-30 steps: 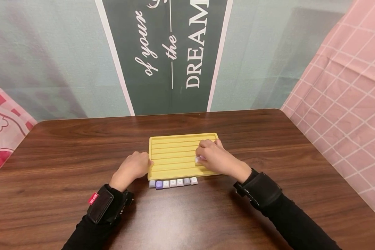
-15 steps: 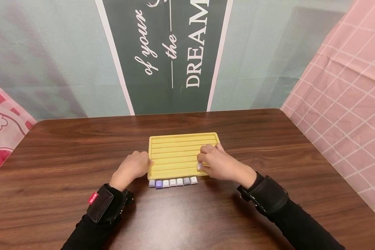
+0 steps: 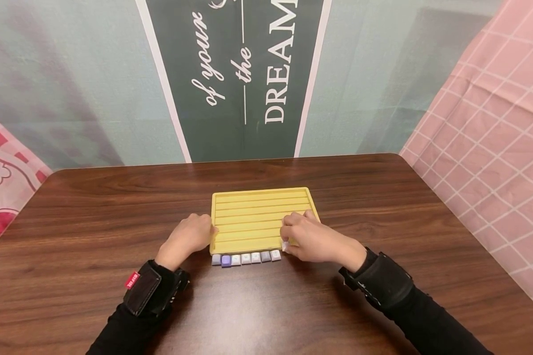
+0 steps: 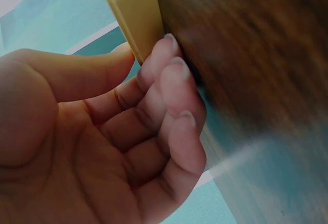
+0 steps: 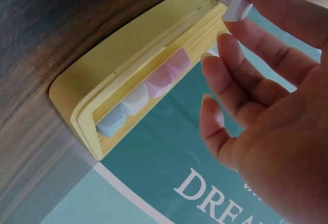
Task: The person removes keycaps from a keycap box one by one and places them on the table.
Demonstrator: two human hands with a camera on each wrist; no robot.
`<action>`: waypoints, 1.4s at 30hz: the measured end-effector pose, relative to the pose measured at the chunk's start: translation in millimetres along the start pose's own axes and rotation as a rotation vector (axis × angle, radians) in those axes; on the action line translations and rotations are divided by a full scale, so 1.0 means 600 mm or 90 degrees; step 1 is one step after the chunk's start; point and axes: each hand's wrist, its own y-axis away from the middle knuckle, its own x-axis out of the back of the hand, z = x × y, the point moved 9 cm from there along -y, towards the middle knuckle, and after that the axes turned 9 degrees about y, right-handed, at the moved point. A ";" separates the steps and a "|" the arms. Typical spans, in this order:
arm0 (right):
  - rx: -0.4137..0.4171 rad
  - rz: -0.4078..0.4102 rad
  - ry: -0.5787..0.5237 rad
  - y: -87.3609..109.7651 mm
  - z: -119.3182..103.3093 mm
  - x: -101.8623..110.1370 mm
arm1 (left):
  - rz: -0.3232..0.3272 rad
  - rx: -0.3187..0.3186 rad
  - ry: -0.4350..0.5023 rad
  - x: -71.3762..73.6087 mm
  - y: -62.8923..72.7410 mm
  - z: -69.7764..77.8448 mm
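A shallow yellow tray [image 3: 248,209] with raised ridges lies on the table. My left hand [image 3: 192,233] grips its left edge; in the left wrist view the thumb [image 4: 102,73] lies on one side of the rim and curled fingertips are at the other. Over the tray's front right part, my right hand [image 3: 313,237] pinches a small white keycap [image 5: 237,6] between thumb and index finger, while the other fingers stay loosely bent. Several pink, white and bluish keycaps [image 5: 136,98] sit in a groove of the tray in the right wrist view; my right hand hides them from the head camera.
Along the tray's front edge stands a row of several keycaps, white, grey and one purple keycap [image 3: 226,261]. Brown wood-grain table [image 3: 248,310] surrounds the tray. A printed cloth [image 3: 360,88] hangs behind, with a pink checked cloth [image 3: 493,148] at the right.
My right hand has come down toward the tray's front edge with the keycap in its fingertips. My left hand, the tray and the front row of keycaps look unmoved.
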 end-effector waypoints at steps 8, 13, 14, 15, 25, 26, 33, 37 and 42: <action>0.029 0.009 0.002 0.004 -0.010 -0.002 | -0.001 0.000 0.002 0.001 0.000 0.001; 0.038 0.016 0.018 0.006 -0.015 -0.005 | -0.002 0.000 0.002 0.001 0.000 0.001; 0.039 0.015 0.019 0.007 -0.016 -0.006 | -0.002 0.001 0.002 0.001 0.000 0.001; 0.040 0.013 0.018 0.007 -0.016 -0.007 | -0.003 0.002 0.003 0.001 0.000 0.000; 0.036 0.012 0.015 0.007 -0.017 -0.016 | -0.005 0.008 0.007 0.000 0.001 0.000; 0.034 0.012 0.015 0.007 -0.017 -0.016 | -0.005 0.009 0.007 0.000 0.001 0.000; 0.030 0.009 0.012 0.007 -0.016 -0.018 | -0.005 0.010 0.006 0.001 0.001 0.000; 0.024 0.006 0.006 0.008 -0.015 -0.019 | -0.006 0.012 0.006 0.001 0.001 -0.001; 0.015 0.008 0.015 0.009 -0.014 -0.018 | -0.010 0.017 0.009 0.000 0.001 -0.002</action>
